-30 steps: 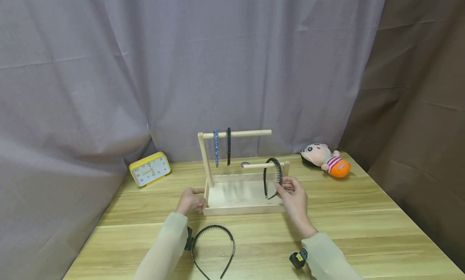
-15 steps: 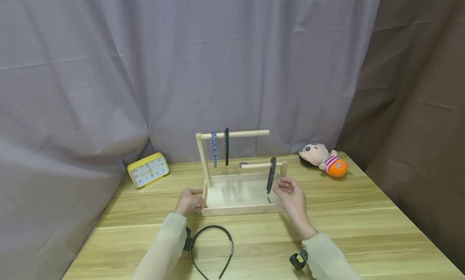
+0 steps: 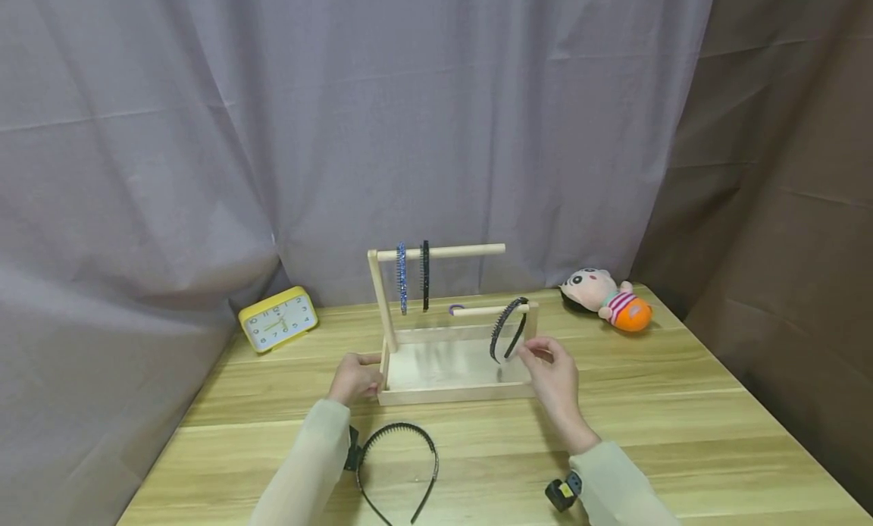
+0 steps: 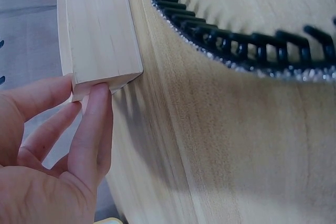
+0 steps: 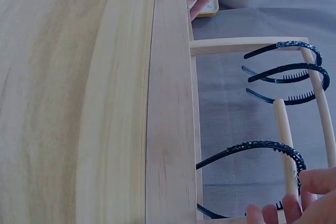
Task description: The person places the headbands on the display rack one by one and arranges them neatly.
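Observation:
My left hand (image 3: 356,378) grips the left end of a wooden stand (image 3: 453,395); in the left wrist view its fingertips pinch the tray's corner. A black glittery headband (image 3: 500,329) hangs from the stand's short lower bar, turned at an angle. My right hand (image 3: 552,367) is beside it, fingers loosely bent, fingertips right at the headband's lower part. A blue headband (image 3: 402,276) and a black headband (image 3: 426,276) hang side by side on the taller bar. Another toothed headband (image 3: 434,465) lies on the table in front of the stand, close to my left wrist.
A yellow alarm clock (image 3: 280,319) lies at the back left of the table. At the back right is a soft doll (image 3: 617,302) in orange. A small purple ring (image 3: 455,309) sits behind the stand. Grey curtains (image 3: 409,132) enclose the back.
My right fingers have let go of the headband on the lower bar, which has swung round on the bar. The right hand has shifted only slightly; the left hand keeps its grip on the stand.

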